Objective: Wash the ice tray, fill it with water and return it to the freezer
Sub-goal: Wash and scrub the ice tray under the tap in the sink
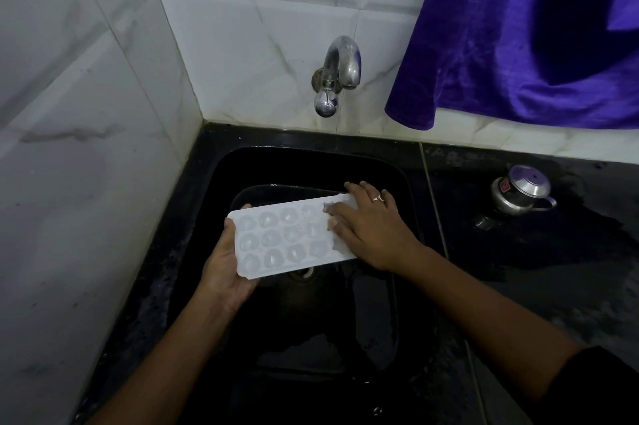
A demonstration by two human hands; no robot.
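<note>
- Marble-patterned white tiled wall occupied the left of the view and met the back wall at a corner above the sink.
- Left hand was below and to the left of the tray, palm up. Its fingers were wrapped under the tray's left end, with the thumb against the near-left edge and one fingertip showing over the far edge. This was a firm grasp on the tray.
- Ice tray, white with three rows of rounded cavities, was held roughly level above the basin of the black sink, clear of its floor. Whether the cavities held anything could not be determined.
- Drain was partly visible just beneath the tray's near edge.
- Chrome tap was mounted on the back wall, above and behind the tray.
- Right hand lay palm down on the tray's right end. Its fingers were extended and spread towards the left, resting flat on the surface rather than curled round it. A ring was noted on one finger.
- Black counter to the right of the sink appeared wet.
- A small metal pot with a lid stood on that counter, well apart from the tray.
- Purple cloth hung at the upper right, above the counter.
</note>
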